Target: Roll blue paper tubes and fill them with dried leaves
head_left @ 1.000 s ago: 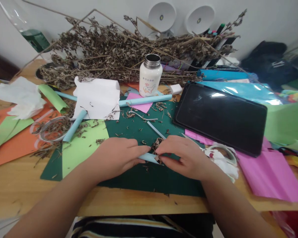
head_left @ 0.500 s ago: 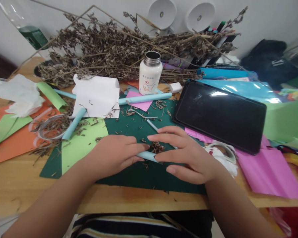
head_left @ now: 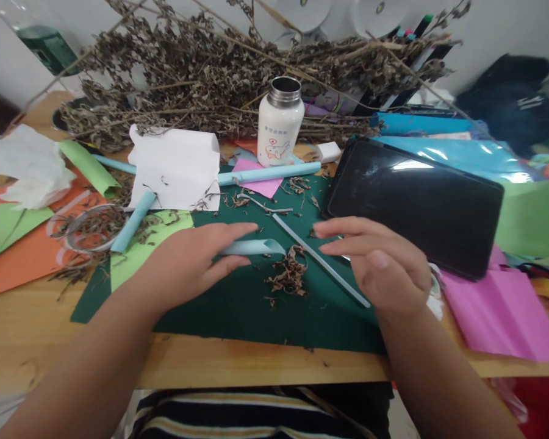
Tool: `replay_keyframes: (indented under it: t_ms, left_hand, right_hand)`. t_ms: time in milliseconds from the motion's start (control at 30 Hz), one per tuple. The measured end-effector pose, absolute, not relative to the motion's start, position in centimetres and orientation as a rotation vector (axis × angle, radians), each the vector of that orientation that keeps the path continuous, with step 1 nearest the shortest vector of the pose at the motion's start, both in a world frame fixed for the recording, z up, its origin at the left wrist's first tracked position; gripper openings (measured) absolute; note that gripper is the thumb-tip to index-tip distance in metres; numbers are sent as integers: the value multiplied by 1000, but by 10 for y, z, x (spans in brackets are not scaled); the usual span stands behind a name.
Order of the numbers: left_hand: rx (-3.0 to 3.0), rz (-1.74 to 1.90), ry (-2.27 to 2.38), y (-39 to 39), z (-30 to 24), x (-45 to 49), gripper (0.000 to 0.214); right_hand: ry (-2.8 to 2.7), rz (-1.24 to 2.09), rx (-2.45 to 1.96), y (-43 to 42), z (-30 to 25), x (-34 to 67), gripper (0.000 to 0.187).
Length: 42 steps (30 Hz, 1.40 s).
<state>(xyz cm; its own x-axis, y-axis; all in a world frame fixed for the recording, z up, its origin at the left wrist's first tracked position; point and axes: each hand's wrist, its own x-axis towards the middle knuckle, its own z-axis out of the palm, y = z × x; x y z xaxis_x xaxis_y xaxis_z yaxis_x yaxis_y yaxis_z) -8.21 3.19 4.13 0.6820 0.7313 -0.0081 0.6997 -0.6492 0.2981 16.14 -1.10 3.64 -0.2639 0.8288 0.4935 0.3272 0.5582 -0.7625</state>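
Note:
My left hand [head_left: 190, 265] grips a light blue rolled paper tube [head_left: 255, 246] between thumb and fingers, low over the dark green cutting mat [head_left: 256, 311]. The tube's open end points right. A small heap of dried leaf crumbs [head_left: 289, 275] lies on the mat just right of that end. My right hand [head_left: 384, 263] hovers to the right of the heap, fingers stretched out toward the left, holding nothing. A thin pale blue strip [head_left: 322, 261] runs diagonally on the mat under that hand.
A black tablet [head_left: 416, 204] lies at right on pink paper [head_left: 498, 308]. A white bottle [head_left: 279, 122] stands in front of a pile of dried branches [head_left: 219, 73]. White folded paper [head_left: 176, 167], more blue tubes [head_left: 274, 174], a glass dish [head_left: 89, 228], green and orange sheets lie at left.
My right hand has let go of the tube's end and lifted away to the right, fingers spreading. The leaf crumbs now lie on the mat. My left hand still holds the tube.

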Motion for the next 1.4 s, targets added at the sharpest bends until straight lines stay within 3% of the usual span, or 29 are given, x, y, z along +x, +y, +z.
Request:
replay_keyframes:
  t_ms: [133,267,433,800,1100,1233,1400]
  left_hand:
    - [2372,373,1302,35,37,-90,35]
    - [2235,390,1311,39,35,-87,23]
    - [2077,464,1318,42,37,-79,24]
    - [1685,671,1148,41,24,-80,20]
    - [1849,619,1029,34,29,-78,18]
    - [1975,639,916,32,31,-78,18]
    - [2096,716,790,32,32,-78,17]
  right_hand:
    - [-2274,546,-1144,-5,36,160,13]
    - [-2707,483,-1276,-7,29,141,25]
    - [-2801,288,-1239,-13,20,122,12]
    - [-2082,589,-996,-5,30,146,18]
    - [-1257,1012,-970,-7,12,139,10]
    - [-1362,1104,-959,-7,15,134,7]
    - [-1755,883,-990,-6,25,140,8]
